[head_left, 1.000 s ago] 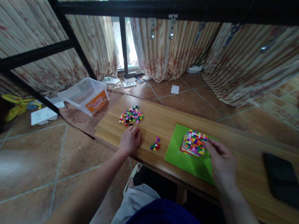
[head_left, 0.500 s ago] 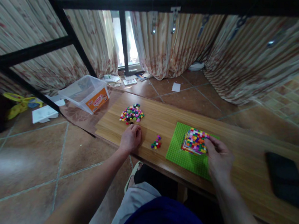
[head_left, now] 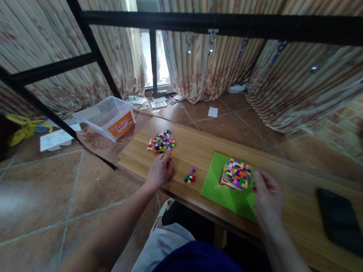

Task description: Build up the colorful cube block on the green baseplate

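Observation:
A block-like build of small multicoloured toy bricks stands on a green studded baseplate. Just right of the build is my right hand, thumb and fingers pinched together over the plate's right edge. Whatever is between those fingertips is too small to make out. My left hand rests curled on the near side of the wooden table, its fingers closed and their inner side hidden. Beyond it lies a heap of loose bricks. A smaller group of bricks sits between my left hand and the baseplate.
On the wooden table, a dark flat object lies at the right. A clear plastic bin with an orange label stands past the table's far left end. A black metal frame crosses in front of the curtains.
My right hand has drawn slightly away to the right from the top corner of the brick build. My left hand stays in place on the table. The camera view has tilted a little upward.

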Tool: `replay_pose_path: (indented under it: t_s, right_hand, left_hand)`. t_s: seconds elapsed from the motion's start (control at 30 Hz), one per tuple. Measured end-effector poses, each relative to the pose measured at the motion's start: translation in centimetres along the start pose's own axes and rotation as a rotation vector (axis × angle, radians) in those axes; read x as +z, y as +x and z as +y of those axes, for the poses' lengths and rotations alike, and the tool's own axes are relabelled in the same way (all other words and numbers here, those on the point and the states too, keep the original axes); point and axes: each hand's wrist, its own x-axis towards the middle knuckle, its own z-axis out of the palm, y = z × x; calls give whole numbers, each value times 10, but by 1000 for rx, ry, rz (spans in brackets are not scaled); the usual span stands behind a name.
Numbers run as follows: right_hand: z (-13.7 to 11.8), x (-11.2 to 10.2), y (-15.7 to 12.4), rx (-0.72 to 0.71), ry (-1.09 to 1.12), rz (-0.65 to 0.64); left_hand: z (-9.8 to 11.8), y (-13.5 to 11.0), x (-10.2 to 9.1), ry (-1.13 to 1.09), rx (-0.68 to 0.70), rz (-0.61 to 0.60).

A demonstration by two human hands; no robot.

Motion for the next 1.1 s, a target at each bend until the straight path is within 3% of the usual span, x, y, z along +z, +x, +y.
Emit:
replay_pose_path:
  t_s: [0.17,0.27,0.33,0.47,0.57,0.73,1.1]
  right_hand:
    - [-25,-9,-7,-96,-18,87]
    - [-43,-4,-26,-201,-97,38]
    - [-49,5,-44,-274,-120,-106]
    - [-36,28,-79,-422,-288,-546]
    - [-16,44,-95,-502,-418,-706]
    - [4,63,-98,-647,-604,-730]
    - [9,80,-92,-813,-792,-698]
  left_hand:
    - [0,0,1,2,-2,6]
    - [0,-1,2,-5,-5,8]
    - [-1,-1,2,-14,4,7]
    - [-2,-1,3,-29,5,5]
    - [-2,-1,4,-30,-4,2]
    - [-3,-2,5,-25,-9,-15]
    - [-2,-2,4,-36,-26,-42]
